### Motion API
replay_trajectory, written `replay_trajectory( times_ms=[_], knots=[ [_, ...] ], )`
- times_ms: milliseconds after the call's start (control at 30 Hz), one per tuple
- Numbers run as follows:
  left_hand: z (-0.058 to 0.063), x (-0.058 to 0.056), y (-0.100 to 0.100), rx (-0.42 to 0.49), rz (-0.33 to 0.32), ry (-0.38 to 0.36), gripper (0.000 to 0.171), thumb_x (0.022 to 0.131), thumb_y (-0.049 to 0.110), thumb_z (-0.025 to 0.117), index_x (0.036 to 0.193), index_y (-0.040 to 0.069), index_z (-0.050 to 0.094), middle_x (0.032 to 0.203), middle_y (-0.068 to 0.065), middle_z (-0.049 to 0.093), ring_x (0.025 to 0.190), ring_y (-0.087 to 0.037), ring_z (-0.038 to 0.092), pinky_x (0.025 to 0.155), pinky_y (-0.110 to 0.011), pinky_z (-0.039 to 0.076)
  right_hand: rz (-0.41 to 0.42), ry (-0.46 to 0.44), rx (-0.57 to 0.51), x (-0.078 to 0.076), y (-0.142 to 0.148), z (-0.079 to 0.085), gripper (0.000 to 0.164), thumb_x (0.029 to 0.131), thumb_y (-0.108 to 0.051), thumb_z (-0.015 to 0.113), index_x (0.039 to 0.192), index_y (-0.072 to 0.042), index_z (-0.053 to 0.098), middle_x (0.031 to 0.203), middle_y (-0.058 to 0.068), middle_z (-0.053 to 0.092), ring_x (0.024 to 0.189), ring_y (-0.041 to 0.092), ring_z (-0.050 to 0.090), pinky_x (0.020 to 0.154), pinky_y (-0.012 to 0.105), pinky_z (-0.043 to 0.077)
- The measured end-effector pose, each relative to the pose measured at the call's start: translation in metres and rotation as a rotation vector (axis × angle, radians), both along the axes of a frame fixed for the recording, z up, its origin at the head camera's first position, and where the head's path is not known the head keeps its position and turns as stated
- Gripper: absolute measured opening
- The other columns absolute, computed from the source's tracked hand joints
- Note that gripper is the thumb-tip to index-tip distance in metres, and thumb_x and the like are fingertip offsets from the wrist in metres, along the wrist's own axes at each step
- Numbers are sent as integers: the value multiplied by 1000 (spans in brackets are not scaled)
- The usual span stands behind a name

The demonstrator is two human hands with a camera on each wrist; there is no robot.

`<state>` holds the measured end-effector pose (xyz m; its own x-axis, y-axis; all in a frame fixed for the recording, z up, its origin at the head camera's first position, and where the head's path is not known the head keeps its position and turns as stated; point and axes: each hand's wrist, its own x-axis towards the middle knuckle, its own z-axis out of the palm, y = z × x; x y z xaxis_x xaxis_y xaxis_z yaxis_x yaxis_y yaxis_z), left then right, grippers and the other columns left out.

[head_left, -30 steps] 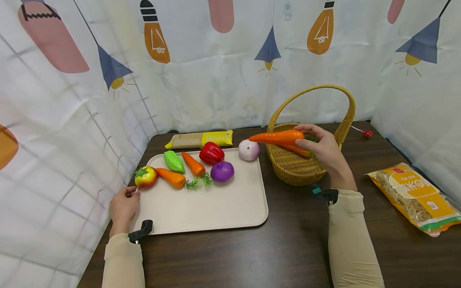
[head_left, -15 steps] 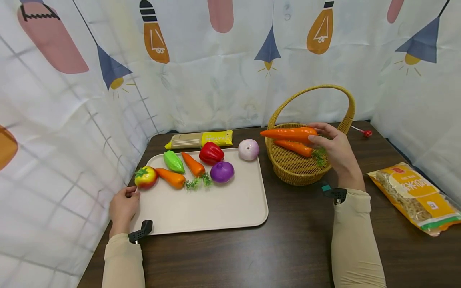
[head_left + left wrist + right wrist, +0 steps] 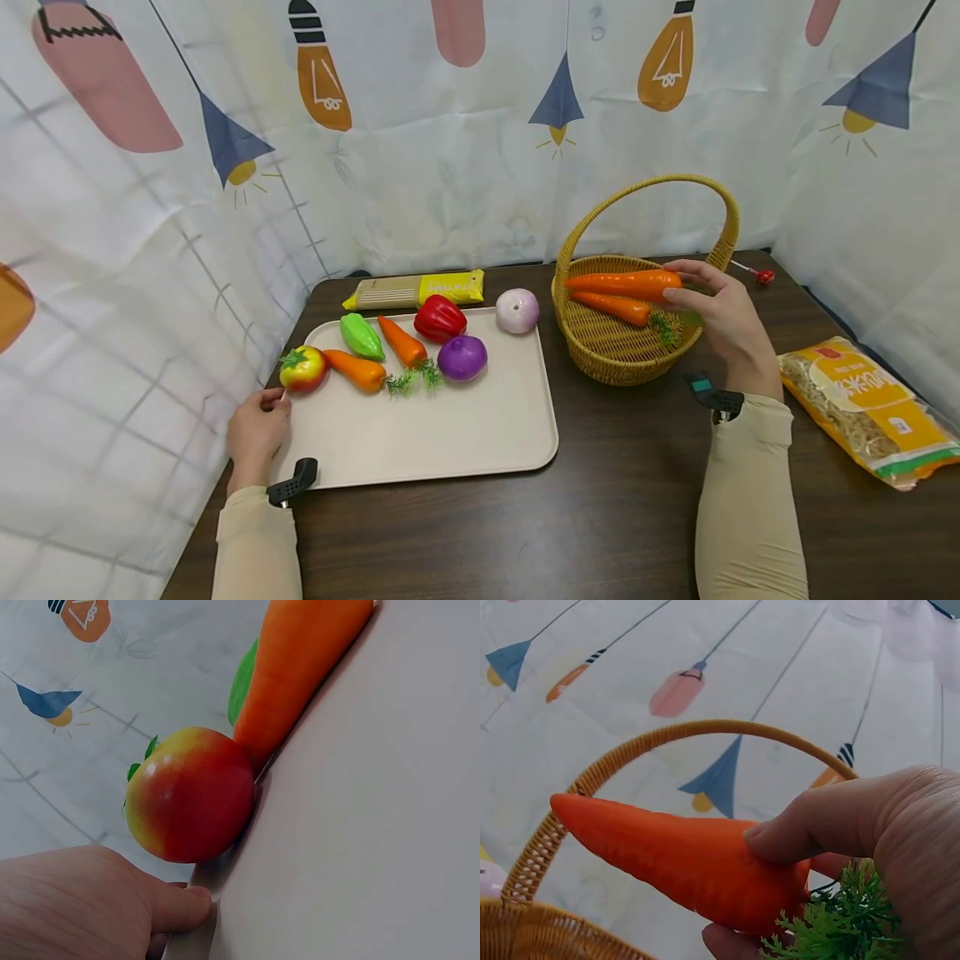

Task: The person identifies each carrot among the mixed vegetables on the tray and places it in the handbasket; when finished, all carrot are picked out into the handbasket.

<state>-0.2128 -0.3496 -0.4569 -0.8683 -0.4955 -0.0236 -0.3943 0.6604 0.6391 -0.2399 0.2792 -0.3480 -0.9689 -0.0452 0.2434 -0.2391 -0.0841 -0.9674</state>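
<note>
My right hand (image 3: 723,317) pinches a large orange carrot (image 3: 682,862) near its leafy end, thumb on one side and fingers on the other. That carrot is over the wicker basket (image 3: 622,371), its tip pointing left, above a second carrot (image 3: 611,307) lying inside. At the left, my left hand (image 3: 258,433) grips the rim of the beige tray (image 3: 420,442), thumb on top of the edge in the left wrist view. Just beyond the thumb sits a red and yellow tomato (image 3: 191,796), touching a carrot (image 3: 300,667).
On the tray are also a green vegetable (image 3: 362,336), a carrot (image 3: 402,342), a red pepper (image 3: 440,318), a purple onion (image 3: 462,358) and a pale onion (image 3: 517,311). Behind it lies a noodle pack (image 3: 416,290); a yellow bag (image 3: 873,408) lies at right.
My right hand has moved right with its carrot, drawing it back over the basket and uncovering the carrot inside. My left hand has stayed at the tray's rim.
</note>
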Motion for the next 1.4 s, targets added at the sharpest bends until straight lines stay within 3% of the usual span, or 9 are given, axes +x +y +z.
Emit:
replay_trajectory(
  times_ms=[500,733,933,1267,1400],
  knots=[
    [-1,-1,-1,-3,-7,-7,40,99,26,48,129,0,57,112,-21,58,101,-38,51,78,-42,33,-125,-75,31,-5,10,-9,50,88,-10,72,132,4,52,120,6,51,98,14,59,74,21,53],
    [0,-1,-2,0,-6,-9,40,99,25,48,129,0,56,112,-21,58,100,-38,51,77,-42,33,-209,-152,200,-10,8,-15,55,87,-26,74,134,-5,54,121,-1,51,97,11,57,76,20,51],
    [0,-1,-1,6,1,-13,40,100,25,48,129,0,56,112,-21,58,100,-38,51,78,-42,33,-179,-154,101,-16,0,-20,57,86,-19,75,135,-1,51,118,2,52,93,9,63,75,21,54],
    [3,0,1,0,0,-6,39,99,24,48,129,0,56,113,-22,58,100,-39,51,77,-42,33,-238,-184,180,-25,-12,-28,52,90,-23,71,134,-5,51,117,1,49,83,5,66,73,19,52],
    [3,1,1,0,-6,-3,39,99,24,48,129,-1,56,112,-22,58,100,-39,51,77,-41,33,-256,-181,154,-29,-16,-30,51,90,-21,71,134,-5,51,117,3,48,83,6,66,73,19,53]
  ],
)
